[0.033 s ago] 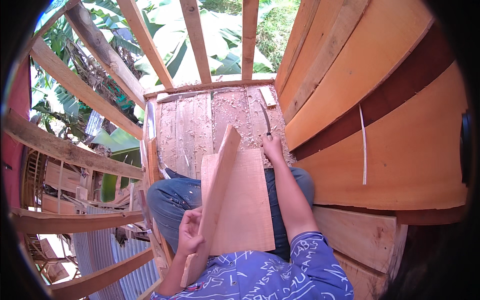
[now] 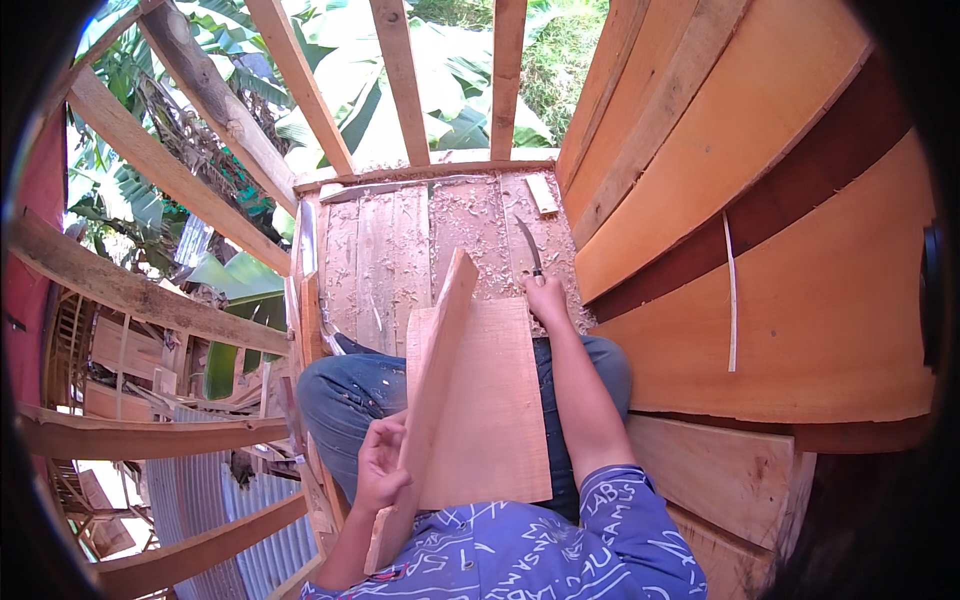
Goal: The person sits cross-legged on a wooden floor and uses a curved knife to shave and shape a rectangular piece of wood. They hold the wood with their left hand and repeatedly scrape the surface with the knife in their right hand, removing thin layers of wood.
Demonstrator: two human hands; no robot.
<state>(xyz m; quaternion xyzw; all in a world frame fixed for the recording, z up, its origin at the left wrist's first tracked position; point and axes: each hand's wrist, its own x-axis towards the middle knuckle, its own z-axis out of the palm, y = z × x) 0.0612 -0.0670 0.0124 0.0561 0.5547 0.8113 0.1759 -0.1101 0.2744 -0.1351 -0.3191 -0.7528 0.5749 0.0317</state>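
My right hand [image 2: 544, 298] is closed round the handle of a knife with a slim curved blade [image 2: 529, 243]. The blade points away from me, over the shavings on the floor. On my left, a long narrow wooden board [image 2: 440, 345] stands on edge, slanting from my body up to its far end. My left hand [image 2: 382, 465] has curled fingers and grips this board low on its left side; part of the grip is hidden. A wide, flat wooden panel [image 2: 490, 410] lies across my lap, to the right of the narrow board and partly behind it.
Wood shavings cover the plank floor [image 2: 378, 270] ahead. A small wood block [image 2: 541, 195] lies at the far right corner. Slatted rails [image 2: 150, 310] stand on the left, with banana leaves beyond. Broad orange boards [image 2: 790, 320] wall the right, and thick planks [image 2: 715, 465] sit below them.
The knife blade has tilted slightly to the left at its tip. The whole view has shifted a little; both hands and the boards keep nearly the same places.
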